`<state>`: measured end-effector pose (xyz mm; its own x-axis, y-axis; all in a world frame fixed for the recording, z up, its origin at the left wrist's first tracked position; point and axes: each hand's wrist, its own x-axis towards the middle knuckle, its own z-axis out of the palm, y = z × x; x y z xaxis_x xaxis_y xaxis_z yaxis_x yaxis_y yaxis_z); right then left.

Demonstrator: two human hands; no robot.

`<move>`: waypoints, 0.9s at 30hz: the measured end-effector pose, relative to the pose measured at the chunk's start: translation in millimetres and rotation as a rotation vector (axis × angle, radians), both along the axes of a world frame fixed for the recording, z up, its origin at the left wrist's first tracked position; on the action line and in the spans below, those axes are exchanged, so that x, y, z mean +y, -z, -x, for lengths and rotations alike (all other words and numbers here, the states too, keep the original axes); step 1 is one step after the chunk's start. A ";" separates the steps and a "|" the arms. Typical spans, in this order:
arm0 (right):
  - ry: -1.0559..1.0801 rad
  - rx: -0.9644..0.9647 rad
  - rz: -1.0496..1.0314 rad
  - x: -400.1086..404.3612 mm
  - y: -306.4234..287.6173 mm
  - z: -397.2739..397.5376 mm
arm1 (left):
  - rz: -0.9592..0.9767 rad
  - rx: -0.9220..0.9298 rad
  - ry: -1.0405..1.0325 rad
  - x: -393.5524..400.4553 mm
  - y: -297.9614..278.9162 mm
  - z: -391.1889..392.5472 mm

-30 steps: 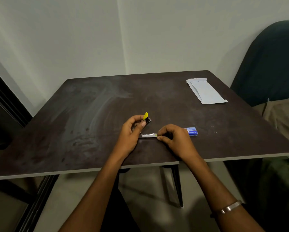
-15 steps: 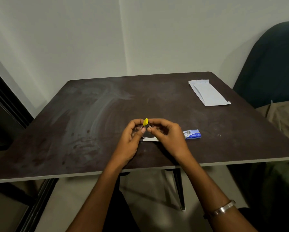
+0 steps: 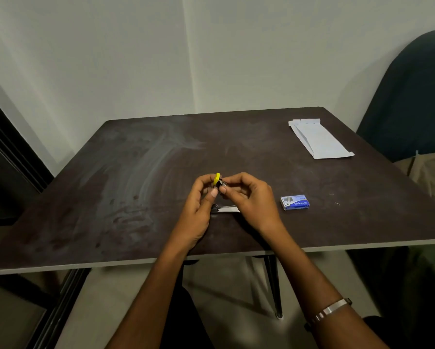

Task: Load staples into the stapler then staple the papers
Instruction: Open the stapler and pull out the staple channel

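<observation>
Both hands, left point(image 3: 198, 205) and right point(image 3: 251, 197), pinch the opened stapler point(image 3: 217, 181) near the table's point(image 3: 135, 248) front edge

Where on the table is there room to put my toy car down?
The whole left half of the table is bare, and the far middle before the papers. It's crowded near the front: both hands hold the stapler, with the staple box beside them.

Both forearms reach forward and converge at centre. Left hand point(image 3: 198, 205) upright, fingers curled, thumb and forefinger pinched together. Right hand point(image 3: 249, 197) opposite it, fingertips point(image 3: 222, 190) pinched, meeting the left's. Metal bracelet point(image 3: 333, 309) on right wrist.
</observation>
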<state>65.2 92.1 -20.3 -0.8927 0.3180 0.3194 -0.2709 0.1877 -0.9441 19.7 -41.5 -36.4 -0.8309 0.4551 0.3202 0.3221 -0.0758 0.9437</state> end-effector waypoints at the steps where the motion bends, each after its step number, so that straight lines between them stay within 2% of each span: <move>1: -0.005 0.004 -0.005 -0.1 -0.6 0.8 | -0.001 0.012 0.002 -0.2 0.3 1.2; 15: -0.074 0.035 -0.018 -4.3 -4.3 4.5 | -0.044 0.018 -0.004 -1.4 3.3 4.2; 21: -0.064 0.010 -0.033 -2.4 -3.1 3.5 | -0.090 -0.007 -0.017 -3.4 2.1 3.6; 27: -0.043 -0.051 -0.025 7.8 1.2 -4.6 | -0.055 0.009 -0.037 -2.5 3.2 3.9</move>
